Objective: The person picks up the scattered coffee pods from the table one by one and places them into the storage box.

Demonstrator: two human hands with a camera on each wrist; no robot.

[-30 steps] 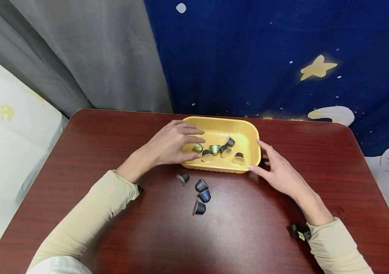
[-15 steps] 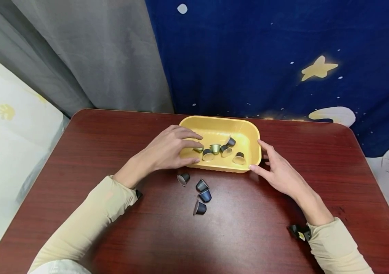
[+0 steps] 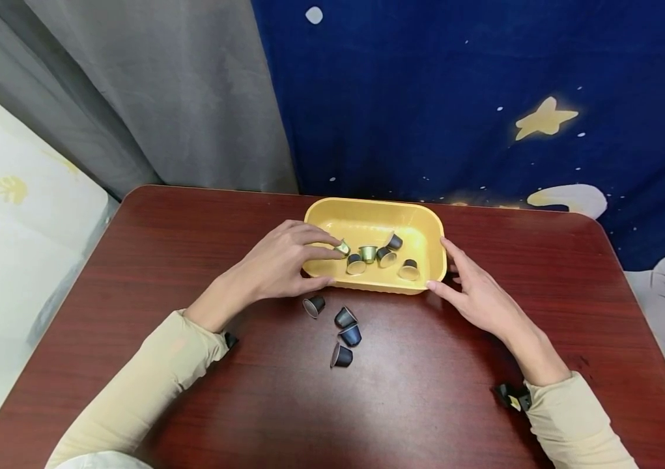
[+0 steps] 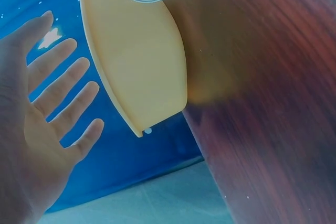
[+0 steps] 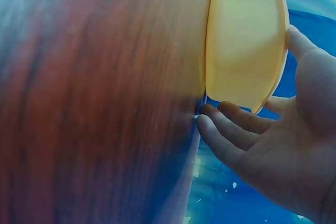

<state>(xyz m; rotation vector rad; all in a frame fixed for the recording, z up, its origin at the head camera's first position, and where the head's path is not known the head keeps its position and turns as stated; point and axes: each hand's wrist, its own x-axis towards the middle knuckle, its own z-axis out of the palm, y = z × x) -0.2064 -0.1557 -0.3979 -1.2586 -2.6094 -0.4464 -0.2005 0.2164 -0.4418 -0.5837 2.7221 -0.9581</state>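
- My left hand (image 3: 282,260) lies over the left end of the yellow tray (image 3: 420,225); its fingertips reach inside to a gold pod (image 3: 342,247).
- From the head view I cannot tell for certain whether the fingers pinch that pod or only touch it. In the left wrist view the fingers (image 4: 63,85) are straight and spread, with nothing in the palm.
- My left thumb lies along the tray's near rim.
- My right hand (image 3: 475,290) is spread open at the tray's right end. Thumb and fingers sit against the corner of the outer wall, with the fingertips (image 5: 210,129) down where the tray meets the desk (image 3: 191,228).
- The tray stands flat on the desk, at the middle of its far half, between my two hands.
- Four more pods (image 3: 385,258) lie in the tray, to the right of the gold one: one greenish, the others dark with pale foil faces. They are close together and tipped at various angles.
- Four dark pods (image 3: 340,326) lie loose on the desk just in front of the tray, near my left hand and untouched. The leftmost (image 3: 312,305) sits nearest my left thumb.
- Both sleeves are cream; a small black device (image 3: 510,395) shows at my right wrist.
- A blue star-print cloth (image 3: 484,98) and a grey curtain (image 3: 150,98) hang behind the desk.
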